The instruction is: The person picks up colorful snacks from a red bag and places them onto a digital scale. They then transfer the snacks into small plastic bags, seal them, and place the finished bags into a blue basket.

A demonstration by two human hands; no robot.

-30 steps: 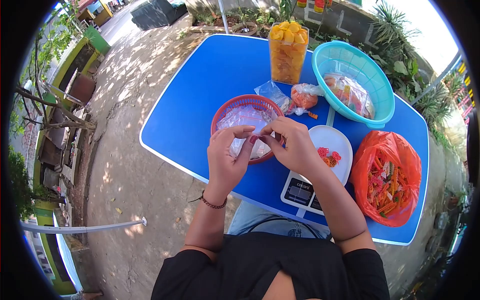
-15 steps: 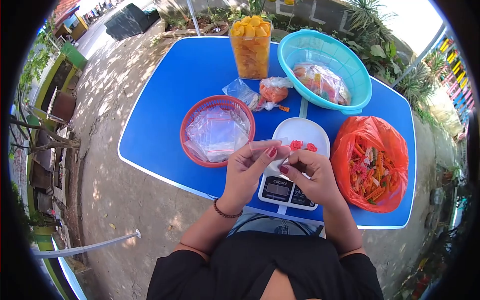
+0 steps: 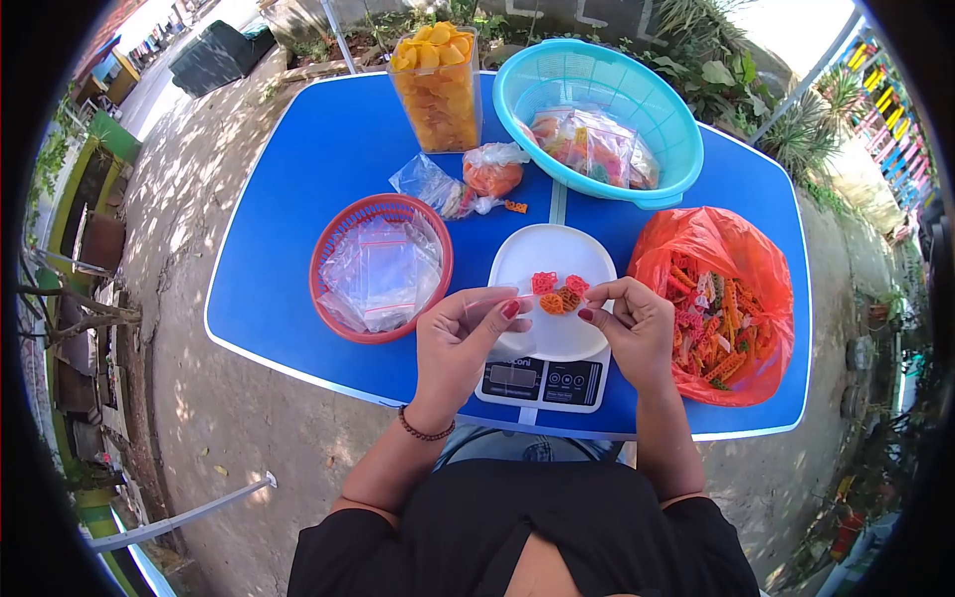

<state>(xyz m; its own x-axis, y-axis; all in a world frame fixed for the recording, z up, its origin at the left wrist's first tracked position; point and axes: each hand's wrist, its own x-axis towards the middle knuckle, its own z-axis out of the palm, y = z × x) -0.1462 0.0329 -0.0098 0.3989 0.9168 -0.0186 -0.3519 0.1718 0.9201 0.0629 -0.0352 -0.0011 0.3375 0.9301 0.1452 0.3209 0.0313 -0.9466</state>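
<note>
My left hand pinches a small clear plastic bag over the left side of the white plate. Across from it, my right hand has its thumb and index finger close together at the plate's right side, near the bag's edge; whether they grip the plastic is unclear. Between the hands, several red and orange crinkled pieces show on the plate. Under the plate is a kitchen scale with a black panel. A red basket of flat clear bags stands to the left.
An orange plastic bag of colourful pieces lies at the right of the blue table. A turquoise basket with filled bags and a tall container of yellow chips stand at the back. Small knotted bags lie before them.
My hands have moved apart, uncovering more pieces on the plate. The whole view has shifted, with the table's contents now further left in it.
</note>
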